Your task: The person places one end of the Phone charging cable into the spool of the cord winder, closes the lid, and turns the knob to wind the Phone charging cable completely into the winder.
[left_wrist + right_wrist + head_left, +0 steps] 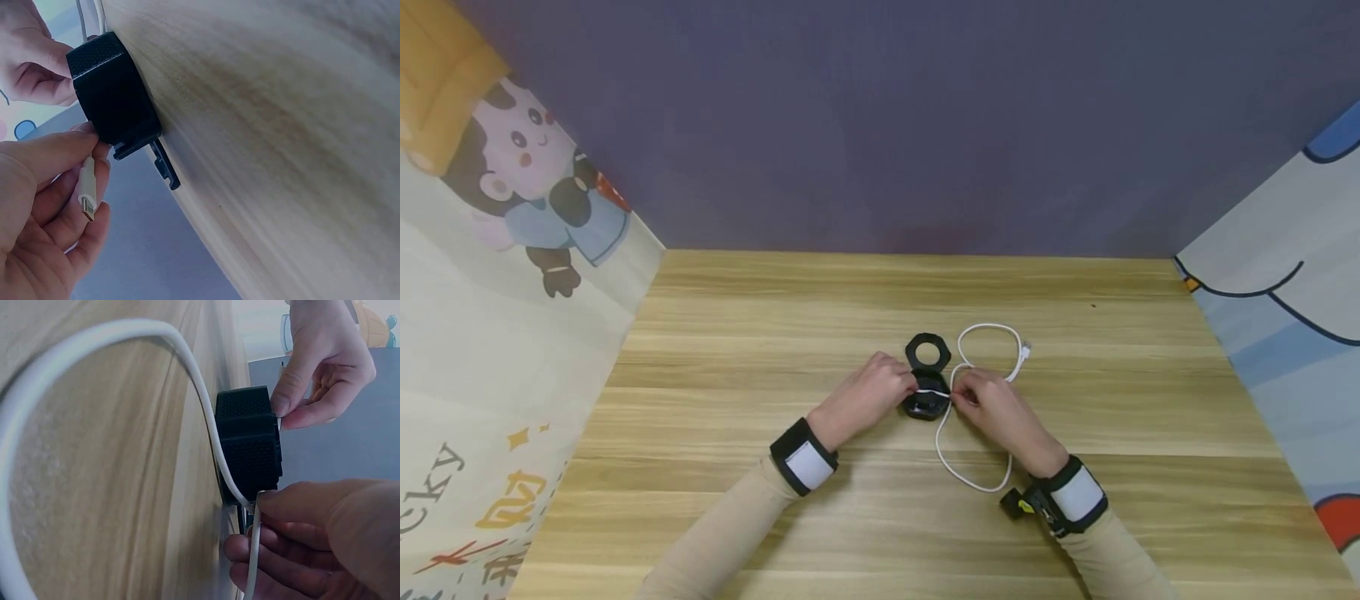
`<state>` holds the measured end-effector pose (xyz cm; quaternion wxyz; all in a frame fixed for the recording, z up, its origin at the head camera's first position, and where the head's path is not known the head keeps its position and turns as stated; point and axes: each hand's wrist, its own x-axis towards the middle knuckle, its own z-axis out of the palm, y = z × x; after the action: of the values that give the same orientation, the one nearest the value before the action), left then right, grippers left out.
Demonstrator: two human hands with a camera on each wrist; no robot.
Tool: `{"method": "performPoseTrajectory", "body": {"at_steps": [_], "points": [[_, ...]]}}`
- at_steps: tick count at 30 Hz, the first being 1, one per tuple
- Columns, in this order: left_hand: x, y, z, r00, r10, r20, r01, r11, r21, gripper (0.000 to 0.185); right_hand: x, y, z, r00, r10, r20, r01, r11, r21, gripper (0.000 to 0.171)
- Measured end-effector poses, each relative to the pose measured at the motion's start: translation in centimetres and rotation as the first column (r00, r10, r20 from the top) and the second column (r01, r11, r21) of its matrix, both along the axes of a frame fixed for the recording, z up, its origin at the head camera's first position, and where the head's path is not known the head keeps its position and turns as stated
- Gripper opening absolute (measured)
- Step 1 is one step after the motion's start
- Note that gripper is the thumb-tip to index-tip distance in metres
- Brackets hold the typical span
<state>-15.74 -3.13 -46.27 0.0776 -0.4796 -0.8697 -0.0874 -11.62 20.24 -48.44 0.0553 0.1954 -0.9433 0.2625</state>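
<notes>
The left hand [867, 392] pinches the USB-C end [87, 200] of the white cable [958, 467] between thumb and curled fingers, just beside the left edge of the black case [927, 403]. The right hand [996, 408] grips the same cable at the case's right edge, fingers curled round it, so that a short taut span crosses the top of the case between the two hands. The case rests on the wooden table [715, 350] between the fingertips; its hinged lid [928, 351] stands open just beyond them, on the far side. The remaining cable loops on the table, one loop towards the person beside the right wrist, another beyond the right hand, ending in the second plug [1025, 350]. To seat the span well, both hands should probably keep even, light tension and hold the connector straight, avoiding a sharp bend at the plug. What lies inside the case cannot be made out; only the cable across it shows.
</notes>
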Motion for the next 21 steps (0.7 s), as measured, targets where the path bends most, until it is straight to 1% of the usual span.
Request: {"method": "performPoseTrajectory", "body": {"at_steps": [4, 8, 13, 16, 19, 21], "points": [[-0.02, 0.06, -0.05, 1.0, 0.003, 0.0, -0.003, 1.0, -0.003, 0.008, 0.02, -0.15, -0.1, 1.0, -0.017, 0.015, 0.016, 0.999, 0.03, 0.012], [-0.03, 0.05, -0.04, 1.0, 0.006, 0.001, -0.006, 1.0, -0.012, 0.008, 0.06, -0.21, -0.22, 1.0, -0.018, -0.01, 0.019, 0.997, 0.069, 0.012], [-0.05, 0.03, -0.01, 1.0, 0.007, 0.013, -0.007, 1.0, -0.016, 0.006, 0.06, -0.13, -0.06, 0.999, -0.005, -0.042, 0.008, 0.996, 0.084, 0.01], [-0.03, 0.04, 0.09, 1.0, 0.009, 0.023, -0.009, 1.0, -0.022, 0.006, 0.0, -0.16, -0.01, 0.995, 0.009, -0.1, 0.0, 0.996, 0.087, 0.009], [-0.04, 0.04, 0.11, 1.0, 0.011, 0.024, -0.01, 1.0, -0.027, 0.007, -0.09, -0.48, 0.02, 0.982, 0.039, -0.187, -0.023, 0.996, 0.089, 0.016], [-0.06, 0.03, 0.08, 1.0, 0.01, 0.019, -0.009, 1.0, -0.027, 0.007, -0.13, -0.9, 0.04, 0.973, 0.076, -0.217, -0.059, 0.995, 0.083, 0.022]]}}
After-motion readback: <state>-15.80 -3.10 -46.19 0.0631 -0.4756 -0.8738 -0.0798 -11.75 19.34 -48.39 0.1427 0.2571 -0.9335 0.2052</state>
